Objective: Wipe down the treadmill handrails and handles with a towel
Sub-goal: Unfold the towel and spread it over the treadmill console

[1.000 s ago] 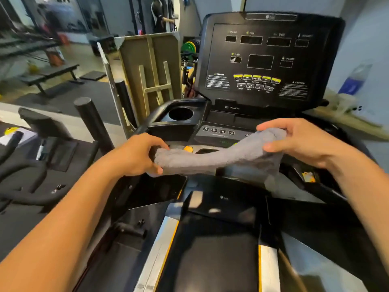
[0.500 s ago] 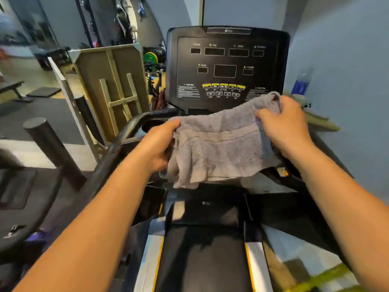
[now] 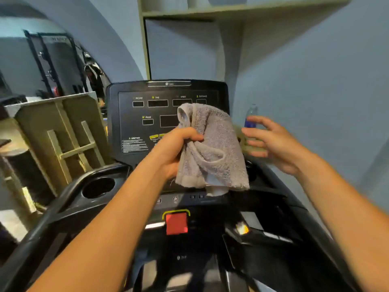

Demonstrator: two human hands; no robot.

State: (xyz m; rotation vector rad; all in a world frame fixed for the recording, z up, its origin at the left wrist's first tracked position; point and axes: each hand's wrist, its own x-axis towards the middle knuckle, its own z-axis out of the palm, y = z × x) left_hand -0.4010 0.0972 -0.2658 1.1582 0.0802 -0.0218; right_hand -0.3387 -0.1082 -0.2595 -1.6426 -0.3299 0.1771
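My left hand [image 3: 175, 147] grips a bunched grey towel [image 3: 212, 150], held up in front of the treadmill console [image 3: 139, 114]. The cloth hangs down over the lower part of the display. My right hand [image 3: 271, 142] hovers just right of the towel, fingers spread and apart from it, holding nothing. The black left handrail [image 3: 40, 226] curves down along the lower left. The right handrail [image 3: 299, 209] is mostly hidden under my right forearm. A red stop button [image 3: 176, 223] sits on the panel below the towel.
A round cup holder [image 3: 98, 187] sits left of the console. A folded wooden table [image 3: 61, 140] leans at the left. A clear bottle with blue liquid [image 3: 251, 116] stands behind my right hand by the blue wall. A shelf [image 3: 231, 11] hangs overhead.
My right hand has let go of the towel and moved off to the right. My left hand has gathered the cloth and lifted it higher. The view has tilted upward.
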